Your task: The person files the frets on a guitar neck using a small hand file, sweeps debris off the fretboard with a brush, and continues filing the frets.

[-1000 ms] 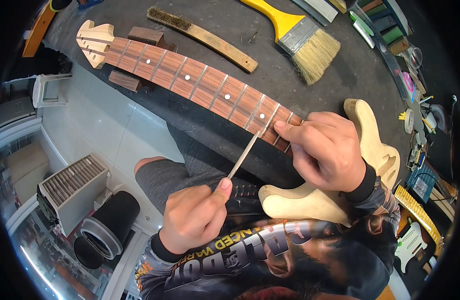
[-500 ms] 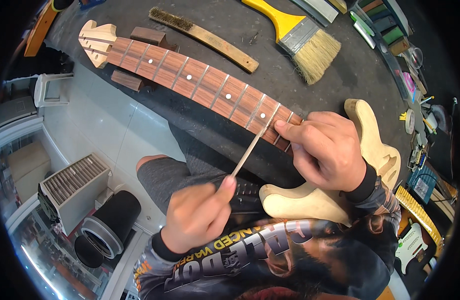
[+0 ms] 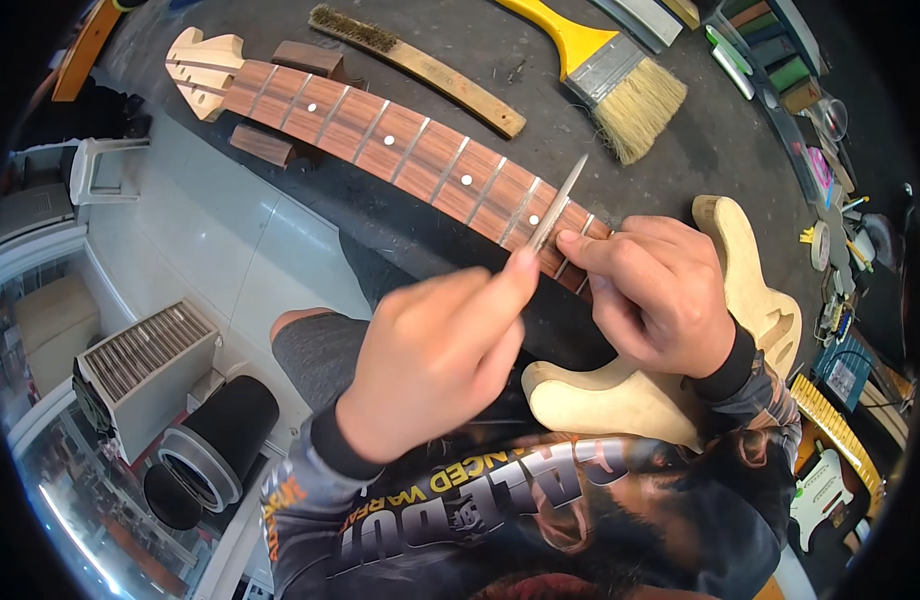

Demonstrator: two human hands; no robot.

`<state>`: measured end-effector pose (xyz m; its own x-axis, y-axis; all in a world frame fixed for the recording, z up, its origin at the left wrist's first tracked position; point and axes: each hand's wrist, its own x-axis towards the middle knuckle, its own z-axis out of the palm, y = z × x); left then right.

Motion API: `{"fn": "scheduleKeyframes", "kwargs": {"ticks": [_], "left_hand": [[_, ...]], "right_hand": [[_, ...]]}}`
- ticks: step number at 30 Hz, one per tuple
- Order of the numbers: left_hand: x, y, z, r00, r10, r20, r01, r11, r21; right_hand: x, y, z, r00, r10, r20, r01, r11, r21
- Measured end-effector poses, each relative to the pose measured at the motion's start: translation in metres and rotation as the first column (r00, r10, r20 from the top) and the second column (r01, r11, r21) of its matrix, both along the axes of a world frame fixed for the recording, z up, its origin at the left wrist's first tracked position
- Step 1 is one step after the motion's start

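Observation:
An unstrung electric guitar with a bare pale wooden body [image 3: 580, 395] lies across the bench edge. Its guitar neck [image 3: 375, 140] has a reddish-brown striped fingerboard, metal frets and white dots, and it runs up to a pale headstock [image 3: 202, 72] at the upper left. My left hand [image 3: 435, 350], slightly blurred, is closed round a slim file [image 3: 568, 192]. The file lies along a fret near the body end, and its tip reaches past the fingerboard's far edge. Curled over the neck's body end, my right hand [image 3: 660, 290] has its thumb and fingertip beside the file.
Brown wooden blocks [image 3: 260, 145] stand by the neck near the headstock. A wooden-handled brush [image 3: 460, 90] and a wide yellow-handled paintbrush [image 3: 625, 95] lie beyond it on the dark bench [image 3: 670, 185]. A black bin [image 3: 220, 430] stands on the floor at left.
My left hand has pushed the file away from me and to the right along the fret, so its tip now shows past the far edge. My right hand keeps its hold.

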<state>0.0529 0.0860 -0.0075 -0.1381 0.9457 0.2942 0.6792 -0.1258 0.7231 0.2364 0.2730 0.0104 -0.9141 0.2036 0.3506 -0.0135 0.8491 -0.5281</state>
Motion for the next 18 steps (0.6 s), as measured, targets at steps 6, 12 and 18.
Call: {"fn": "scheduleKeyframes", "kwargs": {"ticks": [6,12,18], "left_hand": [[0.006,-0.047,0.004,0.997,0.039,0.071,-0.037,0.999,-0.032],[0.004,0.006,-0.003,0.993,0.023,0.112,-0.029,0.998,0.049],[0.009,-0.064,-0.007,0.996,0.064,0.066,-0.066,0.997,0.035]], "right_hand": [[0.000,-0.001,0.004,1.000,-0.012,0.020,0.013,1.000,-0.018],[0.000,0.000,0.003,1.000,0.005,0.012,-0.005,1.000,-0.009],[0.000,-0.001,0.006,1.000,-0.012,0.023,0.012,1.000,-0.002]]}}
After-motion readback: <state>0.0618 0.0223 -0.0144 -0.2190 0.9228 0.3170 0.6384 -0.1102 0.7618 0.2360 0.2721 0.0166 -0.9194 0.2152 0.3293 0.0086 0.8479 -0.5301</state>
